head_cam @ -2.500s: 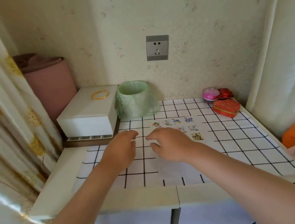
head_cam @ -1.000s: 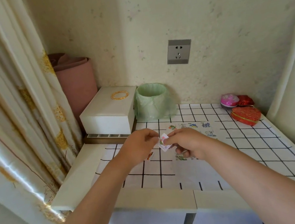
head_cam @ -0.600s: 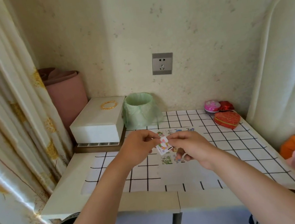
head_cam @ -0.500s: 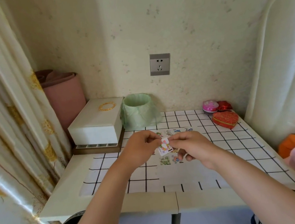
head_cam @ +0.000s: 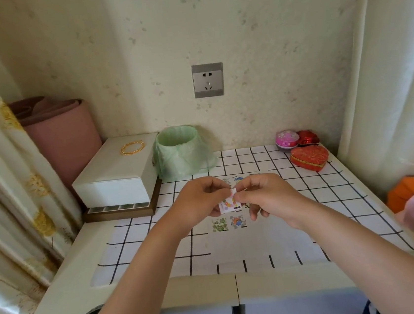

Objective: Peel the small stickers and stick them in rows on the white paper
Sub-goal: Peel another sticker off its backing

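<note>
Over the checked table [head_cam: 346,192], a small sticker slip [head_cam: 229,202] hangs just above the white paper [head_cam: 262,241], pinched from both sides: the left hand [head_cam: 200,201] grips its left edge and the right hand [head_cam: 269,196] its top corner, apparently mid-peel. Below the hands 2 stickers [head_cam: 219,224] lie side by side on the paper and part of another row [head_cam: 238,179] shows near its far edge. Several are placed, then, but the bare near half suggests much is left.

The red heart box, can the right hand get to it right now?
Probably yes: nothing lies between the right hand and the red heart box, though that hand pinches a sticker.
</note>
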A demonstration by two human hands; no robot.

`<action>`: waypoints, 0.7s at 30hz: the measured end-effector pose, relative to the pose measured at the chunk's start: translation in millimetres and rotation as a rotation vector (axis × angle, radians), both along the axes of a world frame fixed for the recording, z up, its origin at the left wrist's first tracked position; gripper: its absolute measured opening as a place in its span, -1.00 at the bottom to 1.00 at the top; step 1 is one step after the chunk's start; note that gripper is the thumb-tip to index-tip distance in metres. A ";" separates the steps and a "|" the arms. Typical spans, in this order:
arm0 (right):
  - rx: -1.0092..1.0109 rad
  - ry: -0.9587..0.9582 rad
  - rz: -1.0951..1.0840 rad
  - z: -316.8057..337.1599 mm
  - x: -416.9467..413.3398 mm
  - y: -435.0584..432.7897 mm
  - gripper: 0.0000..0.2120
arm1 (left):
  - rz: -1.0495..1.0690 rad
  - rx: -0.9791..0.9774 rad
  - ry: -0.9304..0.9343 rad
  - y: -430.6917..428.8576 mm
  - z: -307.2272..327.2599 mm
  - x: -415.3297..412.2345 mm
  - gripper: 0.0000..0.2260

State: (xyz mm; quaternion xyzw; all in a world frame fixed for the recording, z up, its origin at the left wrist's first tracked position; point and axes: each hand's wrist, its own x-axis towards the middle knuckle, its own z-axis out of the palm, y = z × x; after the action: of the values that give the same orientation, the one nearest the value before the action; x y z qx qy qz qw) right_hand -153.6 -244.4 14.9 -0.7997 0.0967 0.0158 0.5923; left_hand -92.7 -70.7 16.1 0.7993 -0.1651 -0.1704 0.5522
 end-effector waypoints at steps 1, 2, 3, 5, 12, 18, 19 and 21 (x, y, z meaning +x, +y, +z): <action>-0.013 -0.006 0.008 -0.4 1.7 -0.8 -0.92 | 0.000 -0.005 0.009 -1.0 -0.5 2.2 -0.92; -0.024 -0.011 0.019 -0.7 3.3 -1.5 -0.94 | 0.000 -0.002 0.009 -1.7 -0.9 4.2 -0.91; -0.036 -0.014 0.033 -1.2 5.1 -2.4 -0.96 | -0.002 0.006 0.006 -2.7 -1.5 6.2 -0.91; -0.053 -0.023 0.049 -2.1 8.6 -5.1 -0.95 | -0.008 0.024 -0.010 -4.9 -2.0 9.8 -0.92; -0.166 -0.118 0.026 -5.8 18.2 -11.4 -0.93 | 0.035 0.022 -0.047 -16.6 -5.7 16.1 -0.96; -0.100 -0.120 0.032 -2.3 18.9 -14.8 -0.85 | 0.027 -0.031 -0.036 -18.8 -8.5 17.8 -0.96; -0.015 -0.087 0.023 -0.6 18.8 -16.2 -0.83 | 0.019 -0.045 -0.051 -18.5 -7.1 17.5 -0.96; 0.146 -0.008 0.035 1.8 18.9 -20.2 -0.81 | -0.002 -0.069 -0.089 -17.7 -3.7 16.2 -0.96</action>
State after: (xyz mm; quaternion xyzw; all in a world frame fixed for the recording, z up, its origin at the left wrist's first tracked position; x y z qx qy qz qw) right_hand -134.7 -264.5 16.8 -0.7561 0.0790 0.0300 0.6490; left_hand -76.4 -88.4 12.4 0.7863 -0.1960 -0.1294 0.5714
